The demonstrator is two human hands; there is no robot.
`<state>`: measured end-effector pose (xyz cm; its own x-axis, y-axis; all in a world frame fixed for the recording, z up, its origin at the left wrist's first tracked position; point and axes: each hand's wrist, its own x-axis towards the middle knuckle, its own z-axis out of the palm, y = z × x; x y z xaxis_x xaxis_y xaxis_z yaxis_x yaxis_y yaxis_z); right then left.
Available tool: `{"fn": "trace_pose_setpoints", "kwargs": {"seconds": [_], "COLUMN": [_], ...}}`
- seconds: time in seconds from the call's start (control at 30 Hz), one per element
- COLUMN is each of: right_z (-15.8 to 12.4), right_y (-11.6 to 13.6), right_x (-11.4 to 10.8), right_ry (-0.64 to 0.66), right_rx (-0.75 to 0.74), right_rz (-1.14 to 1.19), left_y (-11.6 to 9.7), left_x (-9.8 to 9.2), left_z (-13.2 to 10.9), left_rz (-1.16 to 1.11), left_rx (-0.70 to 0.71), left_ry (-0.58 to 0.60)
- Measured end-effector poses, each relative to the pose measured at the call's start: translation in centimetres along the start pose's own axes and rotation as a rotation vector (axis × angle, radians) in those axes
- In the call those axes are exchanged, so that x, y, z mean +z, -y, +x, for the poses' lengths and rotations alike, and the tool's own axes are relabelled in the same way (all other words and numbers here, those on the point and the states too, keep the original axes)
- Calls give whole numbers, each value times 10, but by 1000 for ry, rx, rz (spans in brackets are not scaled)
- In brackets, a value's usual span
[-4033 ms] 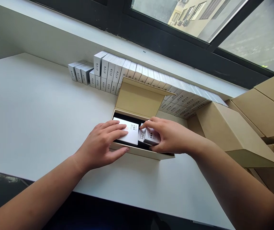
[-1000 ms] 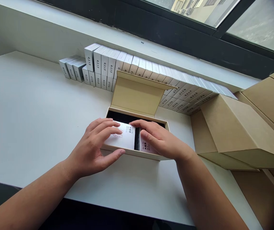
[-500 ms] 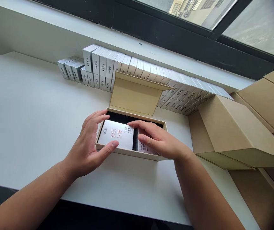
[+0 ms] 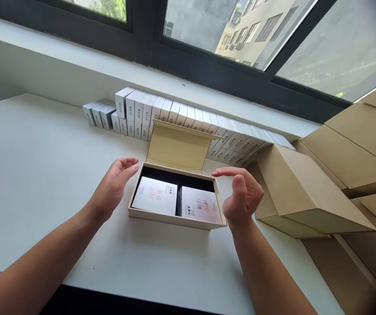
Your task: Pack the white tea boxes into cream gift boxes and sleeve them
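A cream gift box (image 4: pixel 171 221) lies on the white table with its lid (image 4: pixel 177 146) tipped back. Inside it, two white printed cartons sit side by side over a black lining (image 4: pixel 188 179): the left carton (image 4: pixel 156 194) and the right carton (image 4: pixel 201 205). My left hand (image 4: pixel 114 188) hovers off the box's left side, fingers bent and thumb a little apart from them, holding nothing. By the right wall, my right hand (image 4: pixel 242 194) has its index finger stretched toward the rim and its thumb raised, the other fingers curled, with nothing in it.
Behind the gift box, small white cartons (image 4: pixel 138 109) stand in a long two-layer row along the wall, with several more (image 4: pixel 99 114) at its left end. Large tan boxes (image 4: pixel 302 192) are piled on the right. A dark-framed window (image 4: pixel 207 65) rises beyond the sill.
Both hands have drawn away from the cartons to either side of the gift box. The right carton is now uncovered, lying beside the left one. The camera view has tilted up.
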<state>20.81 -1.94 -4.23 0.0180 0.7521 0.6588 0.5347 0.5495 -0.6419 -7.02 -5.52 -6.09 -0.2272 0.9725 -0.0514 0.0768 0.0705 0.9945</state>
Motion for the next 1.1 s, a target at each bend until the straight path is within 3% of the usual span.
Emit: {"fn": "trace_pose_setpoints", "kwargs": {"seconds": [0.1,0.17,0.27,0.43,0.5,0.6,0.73,0.8,0.87,0.97,1.1], "right_z": [5,8,8,6,6,9,14,17,18,18,15], "right_y": [-32,-57,-83,-95,-97,-98,-88,-82,-79,-80,-83], "right_x": [4,11,24,34,34,33,27,24,20,17,16], "right_ry": [-163,-174,-38,121,135,141,290,366,414,424,266], "right_rx": [150,313,555,662,700,696,698,710,734,739,719], "right_rz": [118,223,318,426,430,398,416,415,436,543,606], "left_y": [-3,-1,4,13,17,24,32,33,33,31,30], "left_x": [6,12,17,14,14,16,16,15,14,12,12], "left_z": [32,55,78,85,84,82,83,84,84,84,82], "left_rz": [51,51,-63,-236,-198,-86,237,422,465,352,98], "left_rx": [-120,-189,-213,-198,-133,-18,75,116,119,56,21], "left_ry": [60,106,189,359,322,120,-91,-98,-51,13,115]}}
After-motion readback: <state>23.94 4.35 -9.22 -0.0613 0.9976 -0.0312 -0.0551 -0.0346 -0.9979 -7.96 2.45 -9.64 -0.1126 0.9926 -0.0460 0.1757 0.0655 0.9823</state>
